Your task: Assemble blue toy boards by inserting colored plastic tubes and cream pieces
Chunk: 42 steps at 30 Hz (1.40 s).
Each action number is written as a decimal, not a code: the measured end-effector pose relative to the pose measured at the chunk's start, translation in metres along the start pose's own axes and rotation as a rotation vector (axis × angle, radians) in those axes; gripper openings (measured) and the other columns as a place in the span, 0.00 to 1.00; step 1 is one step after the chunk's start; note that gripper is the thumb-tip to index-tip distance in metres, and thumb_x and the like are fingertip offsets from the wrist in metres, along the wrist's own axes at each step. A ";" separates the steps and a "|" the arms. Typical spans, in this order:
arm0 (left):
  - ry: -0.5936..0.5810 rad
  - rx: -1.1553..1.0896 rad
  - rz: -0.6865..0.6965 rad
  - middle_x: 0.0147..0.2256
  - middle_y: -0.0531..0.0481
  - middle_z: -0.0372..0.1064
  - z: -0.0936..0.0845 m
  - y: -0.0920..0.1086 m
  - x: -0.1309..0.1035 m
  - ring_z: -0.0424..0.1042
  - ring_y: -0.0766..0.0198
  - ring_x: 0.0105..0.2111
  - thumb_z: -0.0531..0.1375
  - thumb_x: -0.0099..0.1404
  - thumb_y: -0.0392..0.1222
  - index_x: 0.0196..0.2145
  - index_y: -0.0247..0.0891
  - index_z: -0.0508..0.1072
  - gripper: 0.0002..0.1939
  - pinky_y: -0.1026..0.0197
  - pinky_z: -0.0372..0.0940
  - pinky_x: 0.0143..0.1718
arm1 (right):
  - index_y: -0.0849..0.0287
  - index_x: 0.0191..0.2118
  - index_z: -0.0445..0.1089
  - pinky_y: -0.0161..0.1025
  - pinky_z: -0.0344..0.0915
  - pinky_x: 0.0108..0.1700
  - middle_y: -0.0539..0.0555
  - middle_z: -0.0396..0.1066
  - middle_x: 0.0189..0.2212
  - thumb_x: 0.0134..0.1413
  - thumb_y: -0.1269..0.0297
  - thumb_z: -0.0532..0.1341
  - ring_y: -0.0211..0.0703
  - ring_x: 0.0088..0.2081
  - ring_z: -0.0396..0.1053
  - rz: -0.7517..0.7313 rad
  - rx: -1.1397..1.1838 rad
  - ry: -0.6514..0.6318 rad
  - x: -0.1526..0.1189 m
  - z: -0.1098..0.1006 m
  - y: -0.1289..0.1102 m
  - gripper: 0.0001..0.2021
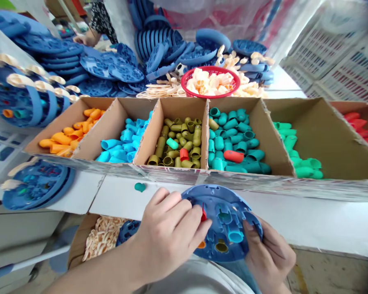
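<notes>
My right hand [270,251] grips the edge of a round blue plastic shell [214,253], which is tilted with its moulded inner side toward me. Over the shell's left side, my left hand [171,232] is closed, its fingertips at a small red plastic cap [204,215] sitting at the shell. The fingers partly hide that red piece. Other caps show in the shell: a light blue cap [235,234], a teal cap [224,215], an olive cap [221,246] and an orange cap [201,245] partly behind my fingers.
Ahead stands a divided cardboard box [171,173] of caps sorted by colour, with some strays. A loose teal piece [140,187] lies on the white table [116,192]. Behind are a red basket [213,96] and stacked blue shells [110,67]. Another person's hand [90,38] shows far left.
</notes>
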<state>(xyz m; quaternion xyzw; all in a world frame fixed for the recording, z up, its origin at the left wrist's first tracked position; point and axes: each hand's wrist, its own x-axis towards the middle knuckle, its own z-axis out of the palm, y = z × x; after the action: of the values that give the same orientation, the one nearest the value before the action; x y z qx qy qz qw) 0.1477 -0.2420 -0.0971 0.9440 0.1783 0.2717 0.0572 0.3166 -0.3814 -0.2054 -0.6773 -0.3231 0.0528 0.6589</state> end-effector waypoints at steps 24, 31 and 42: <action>0.199 -0.468 -0.560 0.44 0.47 0.81 0.027 -0.004 -0.015 0.80 0.65 0.39 0.63 0.73 0.39 0.53 0.36 0.78 0.13 0.67 0.74 0.42 | 0.55 0.49 0.82 0.38 0.81 0.38 0.56 0.82 0.43 0.59 0.63 0.70 0.53 0.38 0.83 -0.052 0.091 -0.124 0.002 -0.016 -0.007 0.13; 0.034 -0.191 -0.209 0.28 0.52 0.69 0.000 0.011 -0.028 0.67 0.61 0.27 0.65 0.70 0.41 0.40 0.35 0.73 0.07 0.55 0.61 0.32 | 0.57 0.47 0.83 0.40 0.82 0.38 0.56 0.83 0.42 0.57 0.64 0.71 0.54 0.36 0.83 0.015 -0.032 -0.086 0.006 -0.021 0.000 0.12; 0.105 -0.181 -0.167 0.20 0.55 0.61 0.024 0.015 -0.029 0.60 0.65 0.22 0.63 0.61 0.30 0.22 0.37 0.68 0.12 0.56 0.55 0.27 | 0.55 0.49 0.82 0.35 0.81 0.37 0.54 0.83 0.42 0.58 0.72 0.70 0.49 0.34 0.82 -0.081 -0.030 -0.048 0.008 -0.024 -0.015 0.13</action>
<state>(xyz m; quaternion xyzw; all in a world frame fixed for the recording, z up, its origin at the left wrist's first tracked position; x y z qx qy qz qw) 0.1420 -0.2668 -0.1285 0.9014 0.2339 0.3297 0.1551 0.3290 -0.3989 -0.1861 -0.6720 -0.3669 0.0372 0.6422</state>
